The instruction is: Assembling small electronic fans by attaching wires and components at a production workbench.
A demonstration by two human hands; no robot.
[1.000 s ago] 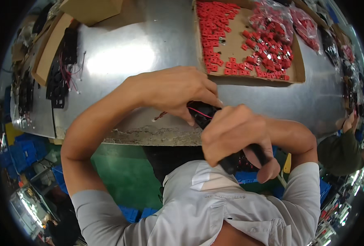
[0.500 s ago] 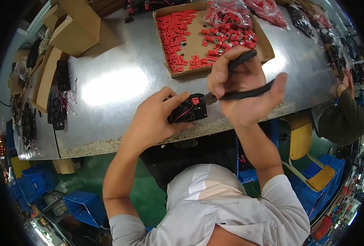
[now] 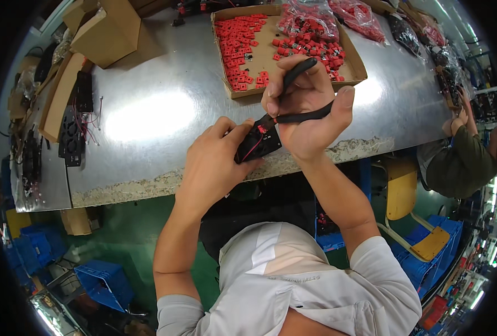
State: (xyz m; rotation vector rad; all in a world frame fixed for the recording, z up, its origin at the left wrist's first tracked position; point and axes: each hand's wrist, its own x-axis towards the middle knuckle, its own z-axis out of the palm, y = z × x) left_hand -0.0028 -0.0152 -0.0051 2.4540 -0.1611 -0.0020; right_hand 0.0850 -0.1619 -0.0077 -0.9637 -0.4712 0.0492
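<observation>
My left hand (image 3: 215, 154) grips a small black fan panel (image 3: 264, 147) with a red wire across it, near the table's front edge. A small red plastic part (image 3: 262, 129) sits at the panel's upper edge. Black-handled pliers (image 3: 310, 115) are in my right hand (image 3: 306, 126), their handles spread between the fingers and thumb. The pliers' jaws meet the panel at the red part; whether they pinch it is too small to tell.
Beyond my hands, a cardboard tray (image 3: 238, 92) holds many red parts, with bagged red parts (image 3: 309, 21) at its back. Black fan panels (image 3: 72, 137) and a cardboard box (image 3: 111, 36) are at left. At right, a yellow chair (image 3: 401, 193) stands near another person (image 3: 455, 162).
My right hand has brought the pliers left, so their jaws are now at the red part. The panel has tilted in my left hand. The whole view has shifted slightly.
</observation>
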